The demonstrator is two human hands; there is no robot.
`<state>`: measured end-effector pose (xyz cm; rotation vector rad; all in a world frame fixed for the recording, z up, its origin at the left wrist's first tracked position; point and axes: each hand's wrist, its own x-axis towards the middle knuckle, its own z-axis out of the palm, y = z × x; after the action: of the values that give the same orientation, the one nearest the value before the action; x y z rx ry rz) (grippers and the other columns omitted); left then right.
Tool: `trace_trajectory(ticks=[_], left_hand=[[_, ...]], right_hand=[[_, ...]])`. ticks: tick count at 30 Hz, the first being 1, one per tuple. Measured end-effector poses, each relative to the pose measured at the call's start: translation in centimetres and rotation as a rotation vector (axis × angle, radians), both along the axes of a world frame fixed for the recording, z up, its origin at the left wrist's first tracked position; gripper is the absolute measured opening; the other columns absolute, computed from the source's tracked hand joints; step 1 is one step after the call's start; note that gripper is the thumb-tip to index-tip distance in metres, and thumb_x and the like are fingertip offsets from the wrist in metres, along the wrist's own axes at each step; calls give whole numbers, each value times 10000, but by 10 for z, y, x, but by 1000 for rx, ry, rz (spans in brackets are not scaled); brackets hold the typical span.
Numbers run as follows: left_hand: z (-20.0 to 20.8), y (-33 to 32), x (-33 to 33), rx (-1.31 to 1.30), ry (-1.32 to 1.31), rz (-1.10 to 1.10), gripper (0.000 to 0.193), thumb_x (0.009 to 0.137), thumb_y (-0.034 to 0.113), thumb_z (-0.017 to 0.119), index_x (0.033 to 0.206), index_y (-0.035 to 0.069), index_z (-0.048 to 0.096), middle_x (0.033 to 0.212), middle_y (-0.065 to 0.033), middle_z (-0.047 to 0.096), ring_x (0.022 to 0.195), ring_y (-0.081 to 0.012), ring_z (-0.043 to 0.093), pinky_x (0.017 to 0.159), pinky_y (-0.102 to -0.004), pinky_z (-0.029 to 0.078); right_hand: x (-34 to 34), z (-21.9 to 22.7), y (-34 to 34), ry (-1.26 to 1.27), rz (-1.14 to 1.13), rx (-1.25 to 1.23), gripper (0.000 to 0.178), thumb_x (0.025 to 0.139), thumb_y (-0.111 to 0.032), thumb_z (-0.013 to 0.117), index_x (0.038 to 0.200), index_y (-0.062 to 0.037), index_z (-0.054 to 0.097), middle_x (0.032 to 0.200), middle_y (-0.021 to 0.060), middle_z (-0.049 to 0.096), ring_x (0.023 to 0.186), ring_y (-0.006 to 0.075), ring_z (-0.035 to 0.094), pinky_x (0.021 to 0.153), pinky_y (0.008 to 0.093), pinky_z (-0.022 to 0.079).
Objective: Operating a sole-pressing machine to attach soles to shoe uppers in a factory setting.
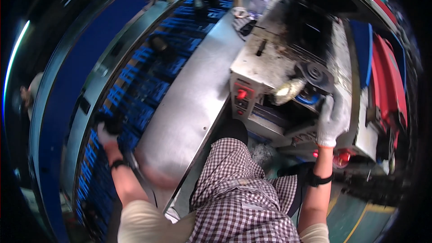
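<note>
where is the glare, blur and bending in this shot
Head view: glare on the smooth metal surface; head view: smearing over the blue slats and left hand; head view: the light tube bows near the dark rim.

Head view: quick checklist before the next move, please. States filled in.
1. Right hand gloved: ok, pale glove on, cuff at the wrist.
2. Right hand's contact with the black round part: cannot tell, they are close but blurred.
3. Left hand grip on the dark object at the blue slatted line: cannot tell, blurred.
4. Machine top free of loose pieces: not ok, a small dark piece lies on it.
5. Red switch off: cannot tell, it shows bright red on the front panel.
</note>
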<state>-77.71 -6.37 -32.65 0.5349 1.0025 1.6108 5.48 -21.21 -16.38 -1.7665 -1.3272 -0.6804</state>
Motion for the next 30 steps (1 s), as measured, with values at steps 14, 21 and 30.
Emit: trace_trajectory(ticks=[14, 21, 30], left_hand=[[136, -31, 341, 247, -509, -520, 796, 777, 185, 556, 1519, -59, 405, 1471, -258, 540, 1325, -439, 568, 1196, -580, 411], [185, -61, 468, 295, -530, -680, 826, 803, 131, 584, 1588, 28, 349, 1533, -203, 491, 1374, -374, 546, 1163, -496, 471], [265, -72, 533, 489, 67, -805, 885, 948, 377, 612, 1637, -7, 211, 1628, -166, 376, 1490, -272, 408, 1235, -408, 325]], right_hand=[[-60, 15, -19, 281, 332, 284, 289, 1006, -20, 546, 1274, 49, 629, 1242, 167, 658, 1143, 266, 632, 1047, 393, 479], [-160, 68, 7, 563, 872, -445, 782, 980, -164, 660, 1634, -9, 261, 1572, 208, 433, 1430, 306, 461, 1194, 412, 358], [-131, 119, 8, 1680, 1291, -196, 838, 974, -159, 603, 1677, -72, 155, 1658, 101, 349, 1485, 208, 403, 1210, 361, 353]])
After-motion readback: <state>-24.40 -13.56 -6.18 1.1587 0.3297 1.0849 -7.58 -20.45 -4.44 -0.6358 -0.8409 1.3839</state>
